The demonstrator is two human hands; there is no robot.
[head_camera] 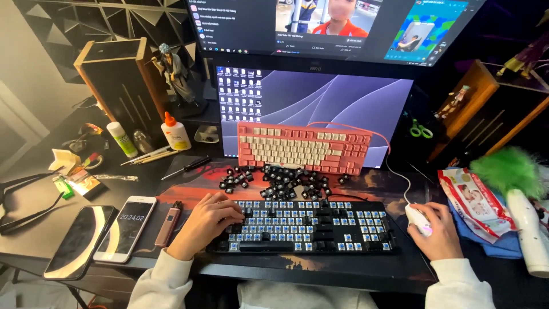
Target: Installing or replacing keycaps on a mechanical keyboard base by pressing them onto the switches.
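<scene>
We keep left hand (207,220) fingers curled lightly on black keyboard (306,226); right hand (436,232), three o'clock, cups mouse (417,219)

Pale grey ribbed-cuff sweatshirt sleeves (166,280)

Black keyboard (311,226): matt plastic, glossy blue switches exposed. Loose keycaps (280,182): matt plastic. Mouse (418,220): smooth white plastic. Phone (127,228): glossy glass.
</scene>
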